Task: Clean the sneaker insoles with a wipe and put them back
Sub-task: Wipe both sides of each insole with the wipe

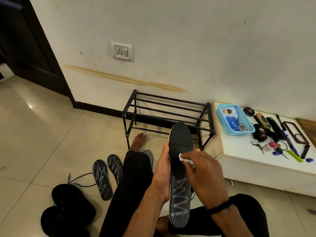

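Observation:
My left hand point(163, 171) grips the left edge of a black insole point(180, 141) held upright before me. Its upper half is plain black; white chalk scribbles cover its lower half. My right hand point(203, 175) pinches a small white wipe point(183, 158) against the insole's middle. Two more black insoles point(102, 180) with white scribbles lie side by side on the floor at the left, and a third insole point(149, 155) shows partly behind my knee. A pair of black sneakers point(68, 209) with loose laces sits at the lower left.
A black metal shoe rack point(167, 113) stands against the wall ahead. A low white table point(242, 151) at the right holds a blue basket point(234, 119) with a wipes pack, polish tins, keys and pens. My legs and bare foot point(138, 141) stretch forward on the tiled floor.

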